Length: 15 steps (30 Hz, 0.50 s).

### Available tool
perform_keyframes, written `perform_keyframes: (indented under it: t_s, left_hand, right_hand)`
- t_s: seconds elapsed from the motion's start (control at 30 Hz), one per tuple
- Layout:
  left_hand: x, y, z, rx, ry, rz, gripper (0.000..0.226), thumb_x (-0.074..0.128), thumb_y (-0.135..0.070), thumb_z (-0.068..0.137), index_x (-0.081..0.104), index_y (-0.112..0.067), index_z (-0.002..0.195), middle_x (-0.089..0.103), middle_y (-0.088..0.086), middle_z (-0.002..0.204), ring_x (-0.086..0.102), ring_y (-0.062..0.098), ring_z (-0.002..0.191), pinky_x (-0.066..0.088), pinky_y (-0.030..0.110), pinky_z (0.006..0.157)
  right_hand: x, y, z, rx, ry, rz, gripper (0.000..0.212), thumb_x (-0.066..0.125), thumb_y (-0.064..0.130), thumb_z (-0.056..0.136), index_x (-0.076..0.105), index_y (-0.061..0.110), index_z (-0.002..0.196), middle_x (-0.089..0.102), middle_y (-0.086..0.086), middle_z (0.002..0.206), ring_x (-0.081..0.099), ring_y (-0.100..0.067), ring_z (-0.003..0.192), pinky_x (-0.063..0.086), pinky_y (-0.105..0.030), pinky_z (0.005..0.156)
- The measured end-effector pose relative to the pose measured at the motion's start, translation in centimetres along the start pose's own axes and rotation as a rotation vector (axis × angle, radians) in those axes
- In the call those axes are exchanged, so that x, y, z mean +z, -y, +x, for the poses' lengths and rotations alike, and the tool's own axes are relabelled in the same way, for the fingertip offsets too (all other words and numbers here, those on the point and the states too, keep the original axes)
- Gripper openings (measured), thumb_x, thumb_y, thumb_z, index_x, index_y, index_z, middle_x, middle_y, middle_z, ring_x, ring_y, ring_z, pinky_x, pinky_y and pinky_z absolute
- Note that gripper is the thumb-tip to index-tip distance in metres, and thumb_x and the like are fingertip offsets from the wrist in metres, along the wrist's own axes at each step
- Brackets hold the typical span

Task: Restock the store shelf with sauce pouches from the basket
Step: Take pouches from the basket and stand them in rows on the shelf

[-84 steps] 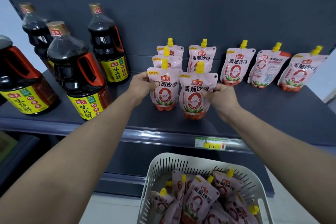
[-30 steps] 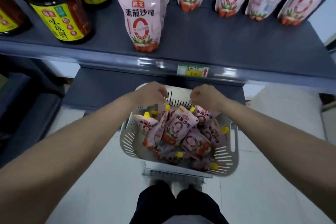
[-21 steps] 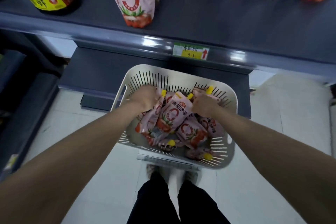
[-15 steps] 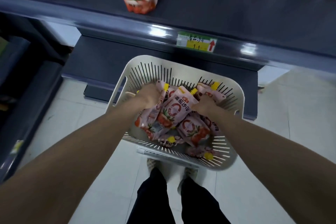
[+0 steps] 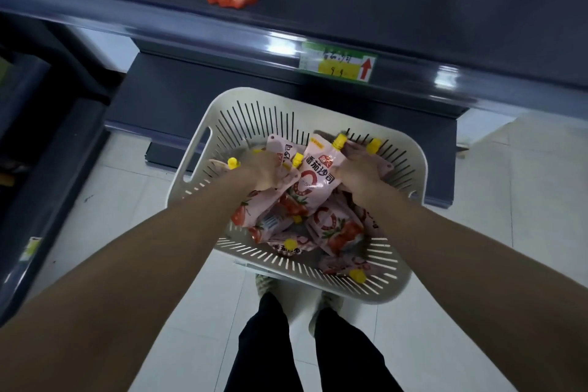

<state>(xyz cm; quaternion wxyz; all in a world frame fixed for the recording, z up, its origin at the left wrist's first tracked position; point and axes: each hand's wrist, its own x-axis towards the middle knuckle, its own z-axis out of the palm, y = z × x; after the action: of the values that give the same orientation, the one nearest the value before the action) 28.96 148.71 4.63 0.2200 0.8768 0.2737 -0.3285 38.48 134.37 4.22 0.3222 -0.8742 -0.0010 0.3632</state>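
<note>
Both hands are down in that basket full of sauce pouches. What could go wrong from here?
1. The pouches lie tangled in a heap, so lifting one by the left hand or right hand might drag a neighbour over the basket rim onto the floor.
2. The shelf edge juts out above the basket; a hasty lift could knock a pouch against it.
</note>
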Motion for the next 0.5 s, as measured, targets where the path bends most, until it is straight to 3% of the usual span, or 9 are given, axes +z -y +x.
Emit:
perform_keyframes:
  t_s: [0.03,0.1,0.17,0.27,0.4,0.5]
  left_hand:
    - [-0.1,-0.3,-0.1,-0.005,0.031,0.027,0.01,0.055,-0.021,0.087,0.054,-0.012,0.084,0.059,0.005,0.092,0.058,0.027,0.1,0.049,0.036,0.092]
    - [-0.1,-1.0,-0.1,-0.02,0.047,0.103,0.039,0.061,-0.028,0.085,0.052,-0.01,0.119,0.06,0.007,0.116,0.055,0.026,0.111,0.046,0.038,0.097]
    - [0.1,-1.7,-0.2,-0.022,0.086,0.152,0.057,0.061,-0.027,0.086,0.042,-0.008,0.136,0.053,0.009,0.133,0.053,0.022,0.112,0.047,0.031,0.091]
    - [0.9,-2.9,-0.2,-0.026,0.102,0.159,0.057,0.058,-0.011,0.088,0.037,-0.005,0.14,0.052,0.012,0.135,0.056,0.02,0.099,0.048,0.027,0.073]
    - [2.7,-3.8,0.2,-0.009,0.162,0.126,0.074,0.061,-0.007,0.086,0.019,-0.006,0.147,0.047,0.016,0.138,0.057,0.028,0.113,0.051,0.032,0.086]
    - [3.6,-3.5,0.4,-0.014,0.125,0.065,0.061,0.056,0.0,0.087,0.029,-0.002,0.142,0.054,0.016,0.128,0.059,0.028,0.106,0.053,0.03,0.086]
  right_hand:
    - [-0.5,0.5,-0.2,-0.038,-0.021,-0.025,0.026,0.057,0.009,0.088,0.064,0.006,0.112,0.065,-0.009,0.114,0.062,-0.03,0.105,0.051,-0.046,0.095]
    - [-1.5,1.0,-0.2,-0.09,-0.071,-0.089,0.022,0.054,0.013,0.084,0.064,0.016,0.104,0.066,-0.007,0.111,0.061,-0.033,0.104,0.047,-0.05,0.096]
    - [-2.3,0.9,-0.5,-0.161,-0.094,-0.12,0.021,0.053,0.011,0.083,0.064,0.015,0.1,0.066,-0.01,0.11,0.061,-0.032,0.101,0.046,-0.048,0.096]
    - [-3.5,0.1,-1.3,-0.289,-0.085,-0.106,0.019,0.051,0.003,0.087,0.063,0.002,0.102,0.067,-0.013,0.103,0.063,-0.028,0.089,0.048,-0.036,0.074]
    - [-4.2,-0.7,-1.9,-0.401,-0.094,-0.112,0.016,0.05,-0.001,0.089,0.061,0.003,0.1,0.065,-0.014,0.097,0.057,-0.023,0.08,0.038,-0.027,0.066]
    - [-4.6,-0.9,-2.5,-0.429,-0.108,-0.089,0.02,0.05,-0.002,0.089,0.061,0.0,0.105,0.067,-0.017,0.1,0.058,-0.023,0.079,0.04,-0.026,0.063]
